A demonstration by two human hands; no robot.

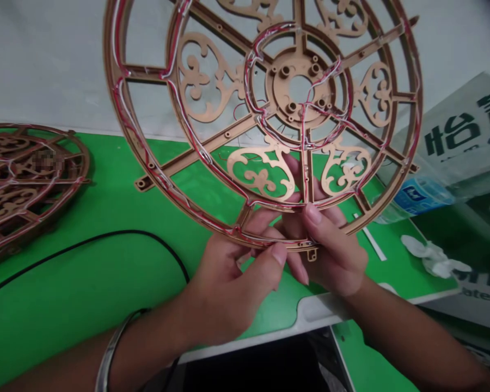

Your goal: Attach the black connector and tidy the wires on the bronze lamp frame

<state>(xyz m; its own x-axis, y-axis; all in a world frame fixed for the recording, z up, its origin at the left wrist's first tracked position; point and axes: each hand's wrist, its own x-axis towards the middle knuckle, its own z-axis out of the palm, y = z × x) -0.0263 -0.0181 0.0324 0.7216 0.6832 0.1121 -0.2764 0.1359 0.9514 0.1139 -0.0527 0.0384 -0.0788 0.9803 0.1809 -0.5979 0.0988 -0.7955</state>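
Note:
I hold up a large round gold-coloured ornamental frame (212,81) with scroll cut-outs, a hub with screw posts, and red and white wires running along its ribs. Both hands grip its lower rim. My left hand (232,283), with a metal bangle on the wrist, pinches the rim from the left with the thumb on top. My right hand (330,245) grips the rim just to the right, fingers reaching up behind the frame. The frame stands nearly upright above the green table (85,283).
A stack of similar gold frames (24,179) lies at the left. A black cable (106,239) curves across the green top. A plastic water bottle (416,196), crumpled white tissue (433,258), a white strip (371,242) and printed cartons (465,130) are at the right.

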